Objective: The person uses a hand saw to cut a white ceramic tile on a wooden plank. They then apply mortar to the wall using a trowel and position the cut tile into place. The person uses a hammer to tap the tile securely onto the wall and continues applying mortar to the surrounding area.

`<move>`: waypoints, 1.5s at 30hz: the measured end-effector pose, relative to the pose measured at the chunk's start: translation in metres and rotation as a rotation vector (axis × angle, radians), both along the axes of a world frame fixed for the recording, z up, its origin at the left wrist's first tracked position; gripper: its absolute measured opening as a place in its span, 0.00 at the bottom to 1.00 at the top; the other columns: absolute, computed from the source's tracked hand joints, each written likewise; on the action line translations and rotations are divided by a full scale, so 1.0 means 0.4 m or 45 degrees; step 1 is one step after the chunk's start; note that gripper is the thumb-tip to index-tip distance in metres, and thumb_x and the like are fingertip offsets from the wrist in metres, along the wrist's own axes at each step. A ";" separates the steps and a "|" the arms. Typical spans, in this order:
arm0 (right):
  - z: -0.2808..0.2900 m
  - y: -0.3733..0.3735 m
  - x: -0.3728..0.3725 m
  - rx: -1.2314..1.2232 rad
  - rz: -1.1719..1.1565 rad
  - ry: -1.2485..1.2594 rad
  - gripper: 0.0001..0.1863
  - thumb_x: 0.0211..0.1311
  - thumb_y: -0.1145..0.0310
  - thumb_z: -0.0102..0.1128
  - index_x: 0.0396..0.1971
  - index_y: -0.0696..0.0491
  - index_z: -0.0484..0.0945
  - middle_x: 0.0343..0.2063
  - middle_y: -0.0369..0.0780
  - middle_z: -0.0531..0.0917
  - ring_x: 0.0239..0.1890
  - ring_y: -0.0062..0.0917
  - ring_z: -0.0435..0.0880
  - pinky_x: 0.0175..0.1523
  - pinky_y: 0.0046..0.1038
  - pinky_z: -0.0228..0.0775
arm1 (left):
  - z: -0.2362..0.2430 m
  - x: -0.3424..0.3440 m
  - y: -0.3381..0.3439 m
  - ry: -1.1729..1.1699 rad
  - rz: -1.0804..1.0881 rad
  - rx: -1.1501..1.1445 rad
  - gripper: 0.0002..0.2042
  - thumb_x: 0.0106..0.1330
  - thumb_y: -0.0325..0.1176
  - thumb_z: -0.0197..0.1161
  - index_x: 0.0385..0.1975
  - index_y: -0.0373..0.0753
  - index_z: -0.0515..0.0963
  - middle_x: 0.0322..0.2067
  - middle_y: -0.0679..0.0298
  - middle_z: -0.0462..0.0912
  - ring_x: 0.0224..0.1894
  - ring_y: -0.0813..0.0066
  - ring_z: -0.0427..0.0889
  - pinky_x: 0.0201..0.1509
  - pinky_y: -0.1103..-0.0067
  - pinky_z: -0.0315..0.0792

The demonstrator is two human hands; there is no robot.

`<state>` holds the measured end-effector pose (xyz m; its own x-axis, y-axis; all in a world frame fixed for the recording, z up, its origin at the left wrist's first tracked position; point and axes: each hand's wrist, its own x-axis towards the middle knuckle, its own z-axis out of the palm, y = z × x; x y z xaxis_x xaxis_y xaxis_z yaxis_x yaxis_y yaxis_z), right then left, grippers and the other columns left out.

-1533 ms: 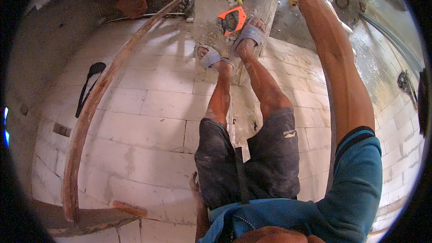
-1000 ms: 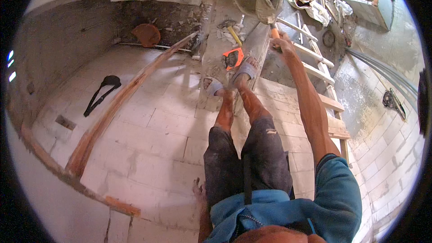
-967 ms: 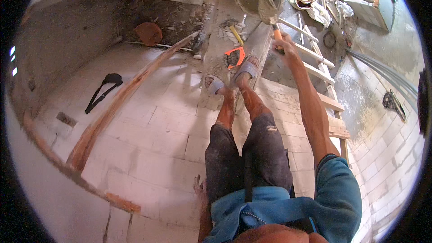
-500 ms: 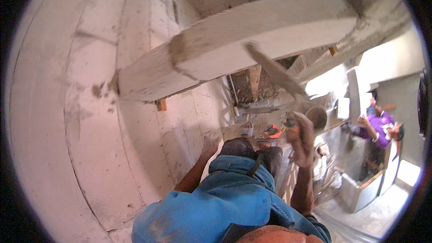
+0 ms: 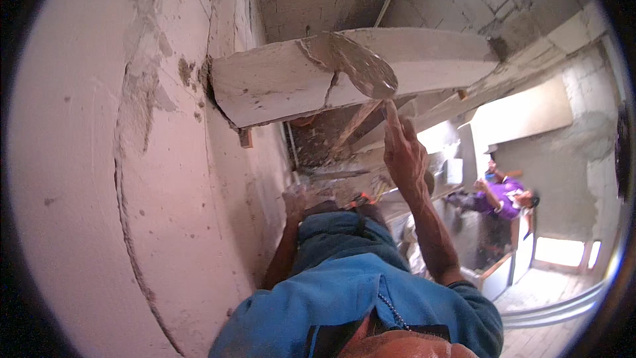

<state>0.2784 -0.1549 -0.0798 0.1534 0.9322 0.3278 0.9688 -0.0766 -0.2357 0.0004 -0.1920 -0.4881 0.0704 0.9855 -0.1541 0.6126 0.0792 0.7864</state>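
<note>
My right hand (image 5: 404,152) is raised, closed on the handle of a trowel (image 5: 364,69), its grey, mortar-coated blade against the face of a pale beam (image 5: 437,59) overhead. A dark crack runs down the beam below the blade. Low at my left side, beside the white block wall (image 5: 159,192), hangs my left hand (image 5: 293,197); its fingers are too small and blurred to read.
A co-worker in purple (image 5: 503,199) is at a partition on the right, below. Under me are a dusty plank with an orange item (image 5: 363,199) and dark rubble (image 5: 311,142). A short timber piece (image 5: 246,138) sticks out beneath the beam's left end.
My view has swung up from my feet and the plank to the beam. My right hand has lifted the trowel from the bucket to the beam's face. The co-worker has come into view.
</note>
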 end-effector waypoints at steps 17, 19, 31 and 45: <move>-0.119 0.010 -0.334 0.033 0.383 0.346 0.36 0.56 0.77 0.56 0.68 0.54 0.60 0.44 0.44 0.74 0.40 0.34 0.81 0.27 0.36 0.81 | 0.056 0.012 -0.016 0.040 0.086 0.419 0.06 0.57 0.35 0.59 0.31 0.43 0.76 0.23 0.61 0.73 0.29 0.60 0.73 0.36 0.58 0.65; -0.115 0.009 -0.270 0.135 0.386 0.198 0.34 0.57 0.76 0.56 0.67 0.53 0.62 0.44 0.43 0.74 0.40 0.35 0.82 0.28 0.37 0.81 | 0.053 0.005 -0.016 0.080 0.081 0.189 0.11 0.60 0.38 0.59 0.39 0.40 0.74 0.30 0.56 0.74 0.35 0.59 0.75 0.40 0.59 0.67; -0.100 -0.192 0.171 0.190 0.057 1.455 0.25 0.71 0.62 0.52 0.62 0.60 0.67 0.46 0.41 0.81 0.36 0.27 0.80 0.43 0.32 0.73 | 0.083 -0.005 -0.052 -0.257 0.288 -0.521 0.19 0.71 0.42 0.54 0.49 0.32 0.75 0.56 0.41 0.74 0.59 0.43 0.73 0.59 0.60 0.66; -0.518 0.022 -0.208 -0.234 0.739 0.398 0.24 0.69 0.57 0.54 0.59 0.53 0.71 0.56 0.53 0.74 0.62 0.47 0.70 0.67 0.42 0.62 | -0.003 -0.054 -0.194 -0.080 0.120 -0.210 0.25 0.64 0.48 0.63 0.40 0.24 0.74 0.38 0.40 0.79 0.41 0.49 0.79 0.49 0.59 0.68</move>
<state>0.1950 -0.1459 -0.2868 -0.3261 0.9284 0.1779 0.7538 0.3690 -0.5438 -0.0210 -0.2696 -0.4895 -0.0061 0.9500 -0.3120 0.5468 0.2644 0.7944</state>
